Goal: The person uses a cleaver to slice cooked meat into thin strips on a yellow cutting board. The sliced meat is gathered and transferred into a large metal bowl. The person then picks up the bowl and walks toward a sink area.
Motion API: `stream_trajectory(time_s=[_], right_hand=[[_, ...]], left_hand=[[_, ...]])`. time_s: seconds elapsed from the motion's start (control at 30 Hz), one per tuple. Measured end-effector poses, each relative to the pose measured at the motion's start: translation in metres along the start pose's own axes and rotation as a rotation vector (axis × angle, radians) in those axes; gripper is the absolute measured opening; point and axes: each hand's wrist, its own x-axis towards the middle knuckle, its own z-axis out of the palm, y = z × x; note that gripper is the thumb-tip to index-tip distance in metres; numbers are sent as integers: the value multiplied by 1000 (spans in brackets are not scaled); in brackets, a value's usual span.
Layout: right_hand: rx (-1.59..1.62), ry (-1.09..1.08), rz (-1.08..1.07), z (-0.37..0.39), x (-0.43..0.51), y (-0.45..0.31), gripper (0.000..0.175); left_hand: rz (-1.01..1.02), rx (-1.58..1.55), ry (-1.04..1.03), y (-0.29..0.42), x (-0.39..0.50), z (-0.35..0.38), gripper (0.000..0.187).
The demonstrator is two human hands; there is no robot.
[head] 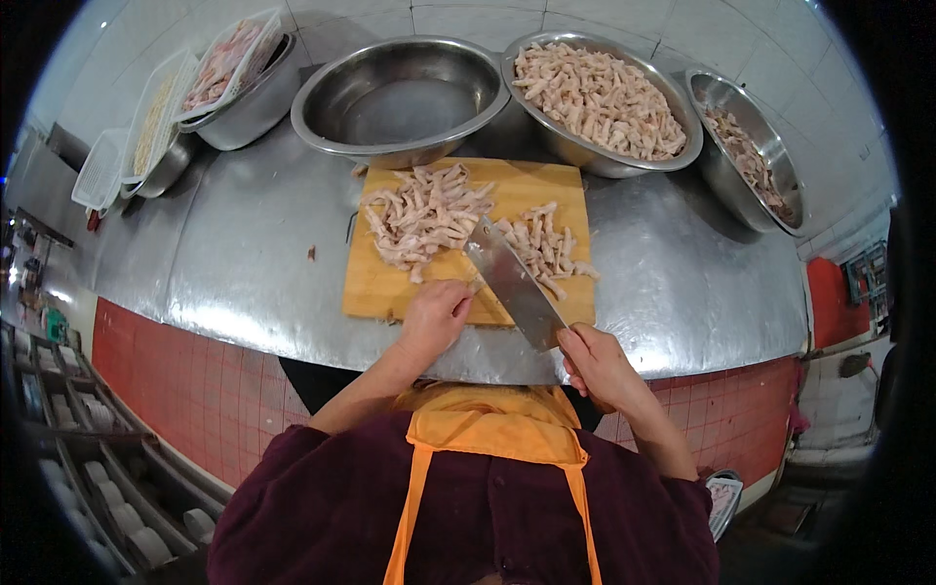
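Observation:
My right hand grips the handle of a cleaver, whose broad metal blade slants up and left over a wooden cutting board. My left hand has its fingers curled at the board's near edge, left of the blade; a small pale piece shows at the fingertips, seemingly a chicken foot. Beyond that hand lies a pile of pale chicken feet on the board's left part. A smaller pile of pale pieces lies right of the blade.
Behind the board stand a wide steel basin and another heaped with pale chicken feet. Farther right, a steel basin holds darker scraps. White plastic baskets and bowls stand at the back left of the metal table.

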Motion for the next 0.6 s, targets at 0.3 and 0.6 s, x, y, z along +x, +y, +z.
stream_trajectory(time_s=[0.3,0.6], right_hand=[[-440,86,-205,12,-17,-7,34],[-391,42,-141,15,-3,-1,39]], left_hand=[[8,51,11,0,-4,6,11],[-44,92,-121,10,6,3,11]])
